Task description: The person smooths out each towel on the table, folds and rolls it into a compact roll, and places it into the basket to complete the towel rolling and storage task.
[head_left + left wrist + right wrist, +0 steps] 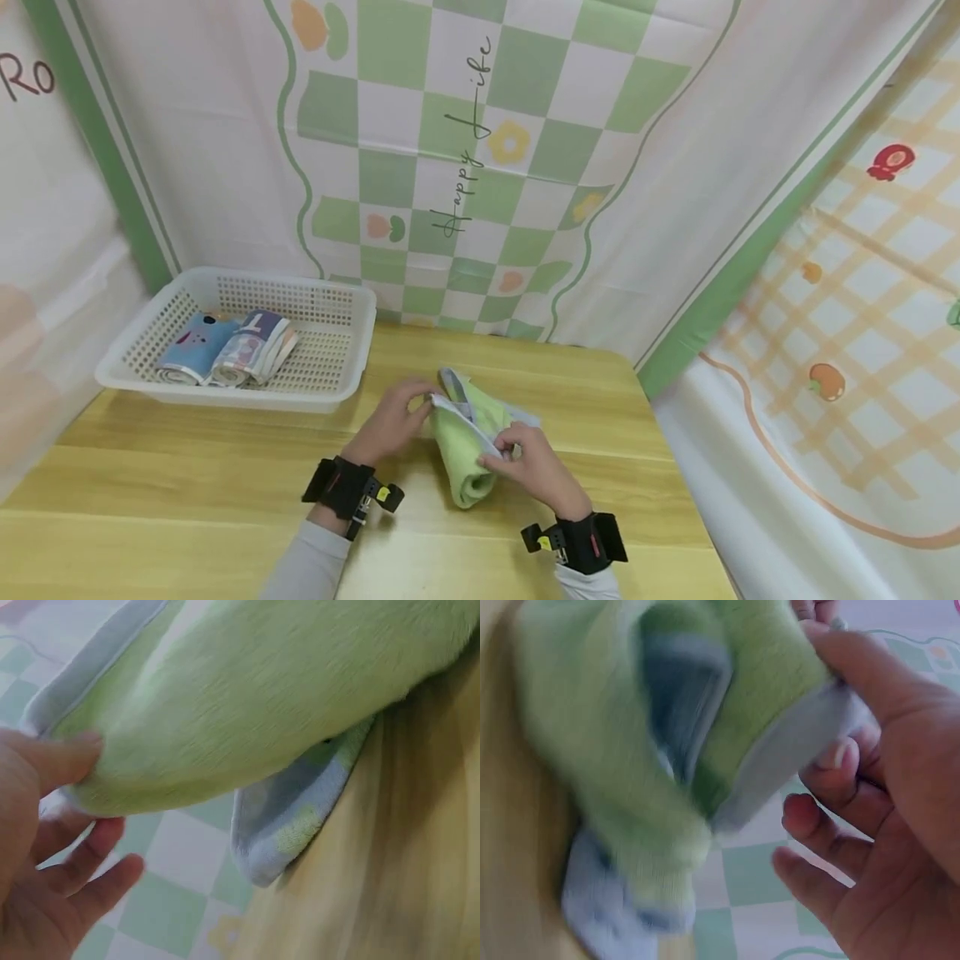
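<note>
A green towel (462, 450) with a grey-blue border is partly rolled on the wooden table, its near end showing a spiral. My left hand (392, 422) pinches the border at the towel's left corner; in the left wrist view the thumb (71, 759) lies over the green cloth (247, 697). My right hand (536, 467) pinches the same border farther right, close to the rolled end. In the right wrist view the thumb and index finger of that hand (900, 772) grip the grey edge (780, 742). A loose grey flap (289, 817) hangs beneath the towel.
At the left of the wooden table (225, 500) stands a white plastic basket (330, 392). Inside lie two rolled towels, one blue (197, 343) and one patterned with a figure 1 (255, 346). A checked curtain (480, 167) hangs behind the table.
</note>
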Tool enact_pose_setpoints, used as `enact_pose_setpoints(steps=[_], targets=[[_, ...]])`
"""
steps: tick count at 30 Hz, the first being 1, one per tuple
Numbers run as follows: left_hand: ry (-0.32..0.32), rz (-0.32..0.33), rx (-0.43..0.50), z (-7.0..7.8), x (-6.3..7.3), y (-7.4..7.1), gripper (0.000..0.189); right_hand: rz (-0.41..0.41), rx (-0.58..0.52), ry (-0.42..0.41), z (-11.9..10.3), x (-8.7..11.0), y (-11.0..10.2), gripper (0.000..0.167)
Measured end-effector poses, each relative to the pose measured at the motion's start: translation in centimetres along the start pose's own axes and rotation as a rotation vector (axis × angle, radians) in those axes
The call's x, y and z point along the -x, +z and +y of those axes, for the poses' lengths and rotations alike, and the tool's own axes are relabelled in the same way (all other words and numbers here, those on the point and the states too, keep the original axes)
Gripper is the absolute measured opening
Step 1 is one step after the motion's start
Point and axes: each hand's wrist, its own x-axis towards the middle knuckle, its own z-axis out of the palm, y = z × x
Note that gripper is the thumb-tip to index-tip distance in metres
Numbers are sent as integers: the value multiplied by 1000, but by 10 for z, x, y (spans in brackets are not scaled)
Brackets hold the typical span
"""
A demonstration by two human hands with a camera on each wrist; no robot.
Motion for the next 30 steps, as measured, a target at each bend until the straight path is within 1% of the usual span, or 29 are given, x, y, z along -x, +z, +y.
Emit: enact_pose_setpoints(steps=[2,3,6,7,9,11,12,14,18,21,24,27,28,30], targets=[[17,71,-25,0,0,-6,17,1,22,-34,0,1,0,34],[27,116,-33,0,0,-8,18,-6,24,-48,0,1,1,32],[59,247,-51,2,1,-17,19,-75,1,-80,1,0,7,25],[71,286,-48,3,1,-19,19,-111,-21,-66,1,0,10,21],[86,343,-22,6,1,-23,19,-175,-70,-29,1,0,15,16],[102,367,6,11,0,-28,18,-196,-107,7,3,1,19,13],[107,371,20,12,0,-30,18,-186,-114,25,4,2,19,12],[117,368,33,16,-1,-34,18,-127,-130,40,6,3,15,10],[128,334,50,20,-5,-43,18,63,-94,62,14,4,-5,10],[124,306,53,23,-6,-48,18,169,-44,74,21,6,-23,10],[122,301,38,23,-7,-50,17,228,-14,69,24,9,-38,14],[132,289,28,22,-7,-49,15,259,-9,82,24,11,-50,20],[139,281,29,22,-6,-47,15,273,1,96,24,11,-53,21],[126,231,46,23,-5,-42,14,309,49,118,25,12,-58,22]])
